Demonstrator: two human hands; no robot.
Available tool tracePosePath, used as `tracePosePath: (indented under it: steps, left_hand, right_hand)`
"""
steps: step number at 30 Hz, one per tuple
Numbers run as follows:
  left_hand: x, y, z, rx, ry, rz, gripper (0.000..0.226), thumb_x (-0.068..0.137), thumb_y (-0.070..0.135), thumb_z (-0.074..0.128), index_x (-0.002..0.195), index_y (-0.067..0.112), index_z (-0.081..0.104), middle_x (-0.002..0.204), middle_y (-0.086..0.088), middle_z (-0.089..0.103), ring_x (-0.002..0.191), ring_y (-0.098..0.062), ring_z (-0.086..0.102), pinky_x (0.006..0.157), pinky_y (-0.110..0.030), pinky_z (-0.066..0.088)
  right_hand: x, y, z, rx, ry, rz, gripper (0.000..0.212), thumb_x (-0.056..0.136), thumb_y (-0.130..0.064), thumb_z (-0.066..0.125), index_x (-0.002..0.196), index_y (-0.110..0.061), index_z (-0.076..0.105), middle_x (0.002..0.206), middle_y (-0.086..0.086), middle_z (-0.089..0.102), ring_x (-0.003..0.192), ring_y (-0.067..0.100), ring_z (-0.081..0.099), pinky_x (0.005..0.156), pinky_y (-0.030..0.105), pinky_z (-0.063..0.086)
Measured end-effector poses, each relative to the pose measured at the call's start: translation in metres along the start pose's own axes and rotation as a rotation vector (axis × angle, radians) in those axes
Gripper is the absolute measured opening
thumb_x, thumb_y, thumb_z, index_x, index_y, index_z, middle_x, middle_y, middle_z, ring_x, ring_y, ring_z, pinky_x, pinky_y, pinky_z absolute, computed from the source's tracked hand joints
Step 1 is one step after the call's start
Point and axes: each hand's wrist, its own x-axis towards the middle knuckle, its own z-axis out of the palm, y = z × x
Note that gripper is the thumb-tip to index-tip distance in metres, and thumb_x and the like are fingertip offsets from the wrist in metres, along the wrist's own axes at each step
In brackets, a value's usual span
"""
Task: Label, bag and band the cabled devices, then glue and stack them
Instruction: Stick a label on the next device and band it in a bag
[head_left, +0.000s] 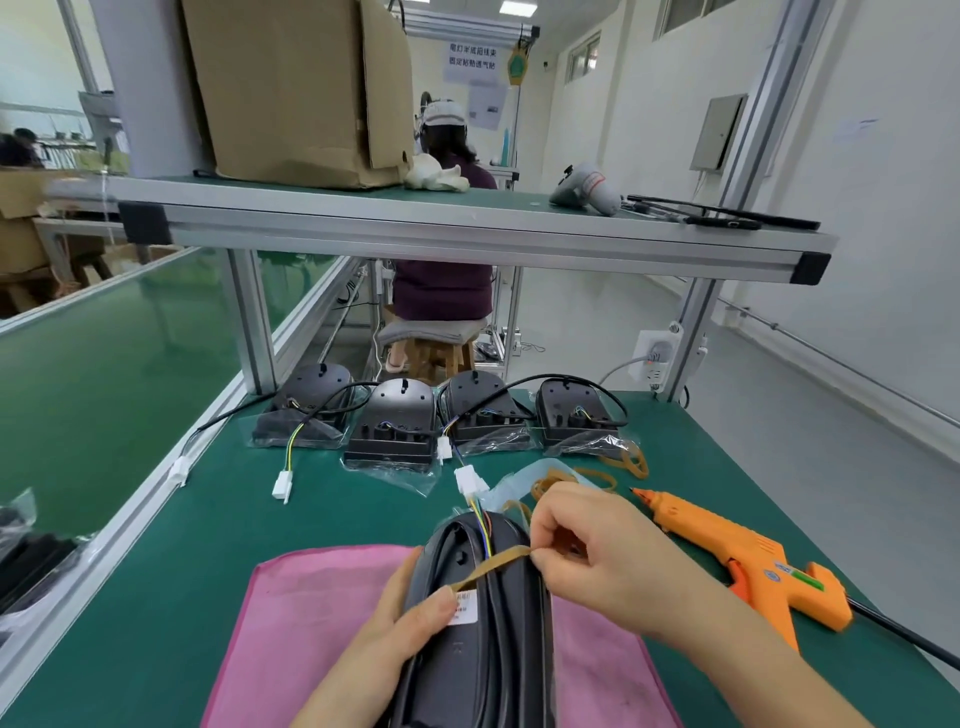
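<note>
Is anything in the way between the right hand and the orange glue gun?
No, nothing visible. Only bare green table lies between the right hand and the glue gun. The hand is busy, though: it pinches a rubber band stretched across the black device.

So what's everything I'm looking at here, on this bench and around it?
table: one, green, under everything
cloth: one, pink, near edge of table
held device: one, black, cabled, on the cloth
band: one, tan, stretched across the held device
row devices: four, black, in clear bags, back of table
loose bands: several, tan, right of centre
glue gun: one, orange, lying at right
shelf: one, grey-framed, above the table
box: one, brown, on the shelf
seated person: one, beyond the table, back turned
left hand: grips held device, thumb on band
right hand: pinches the band's other end
</note>
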Motion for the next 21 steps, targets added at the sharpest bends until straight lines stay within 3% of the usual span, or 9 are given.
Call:
tracePosePath:
  steps: [2, 5, 9, 11, 13, 18, 21]
  left_hand:
    - [0.001, 0.001, 0.001, -0.053, -0.029, 0.008, 0.067, 0.049, 0.067, 0.083, 0.111, 0.052, 0.062, 0.117, 0.013, 0.069, 0.111, -0.01, 0.065, 0.094, -0.034, 0.053]
    - [0.007, -0.007, 0.001, -0.166, 0.0, -0.029, 0.053, 0.069, 0.043, 0.082, 0.116, 0.041, 0.058, 0.101, 0.015, 0.074, 0.091, -0.004, 0.071, 0.065, -0.018, 0.056]
    - [0.006, -0.008, 0.003, -0.215, 0.072, -0.032, 0.068, 0.062, 0.032, 0.086, 0.124, 0.031, 0.057, 0.107, 0.003, 0.074, 0.095, -0.017, 0.072, 0.067, -0.025, 0.058]
    - [0.004, -0.007, 0.003, -0.244, 0.106, -0.033, 0.068, 0.061, 0.034, 0.079, 0.125, 0.029, 0.057, 0.107, 0.001, 0.074, 0.095, -0.019, 0.072, 0.069, -0.028, 0.057]
    - [0.005, -0.011, 0.0, -0.27, 0.124, -0.031, 0.074, 0.061, 0.032, 0.085, 0.128, 0.029, 0.055, 0.11, 0.001, 0.074, 0.098, -0.02, 0.071, 0.073, -0.032, 0.056]
    - [0.003, -0.013, -0.002, -0.265, 0.179, -0.02, 0.087, 0.057, 0.037, 0.085, 0.136, 0.03, 0.049, 0.115, 0.004, 0.071, 0.094, -0.014, 0.072, 0.064, -0.024, 0.058]
    - [0.004, -0.014, -0.003, -0.252, 0.187, 0.021, 0.105, 0.048, 0.046, 0.09, 0.141, 0.029, 0.044, 0.128, 0.003, 0.065, 0.108, -0.017, 0.067, 0.087, -0.036, 0.055]
  right_hand:
    - [-0.003, 0.003, 0.007, 0.06, 0.083, -0.008, 0.025, 0.077, -0.016, 0.06, 0.07, -0.036, 0.046, 0.074, -0.011, 0.054, 0.072, 0.006, 0.049, 0.063, 0.014, 0.038]
    - [-0.004, 0.007, 0.017, 0.193, 0.145, 0.047, 0.017, 0.074, -0.015, 0.057, 0.069, -0.031, 0.052, 0.07, -0.004, 0.058, 0.062, 0.011, 0.05, 0.057, 0.024, 0.042]
    - [-0.006, 0.014, 0.025, 0.342, 0.094, 0.142, 0.021, 0.08, -0.005, 0.06, 0.069, -0.023, 0.056, 0.051, -0.01, 0.045, 0.05, 0.004, 0.037, 0.051, 0.017, 0.032]
    - [-0.006, 0.016, 0.027, 0.366, 0.069, 0.159, 0.024, 0.081, -0.002, 0.061, 0.07, -0.023, 0.056, 0.05, -0.01, 0.042, 0.05, 0.003, 0.034, 0.051, 0.016, 0.031]
    - [-0.007, 0.016, 0.029, 0.384, 0.052, 0.17, 0.023, 0.082, -0.002, 0.061, 0.07, -0.021, 0.056, 0.051, -0.008, 0.041, 0.051, 0.004, 0.034, 0.051, 0.018, 0.03]
    - [-0.01, 0.015, 0.032, 0.392, 0.028, 0.167, 0.015, 0.079, -0.013, 0.059, 0.071, -0.026, 0.056, 0.054, -0.003, 0.041, 0.053, 0.007, 0.034, 0.052, 0.021, 0.03]
    - [-0.016, 0.015, 0.034, 0.348, 0.023, 0.134, 0.007, 0.076, -0.021, 0.057, 0.074, -0.027, 0.055, 0.056, 0.004, 0.042, 0.053, 0.005, 0.035, 0.053, 0.02, 0.031]
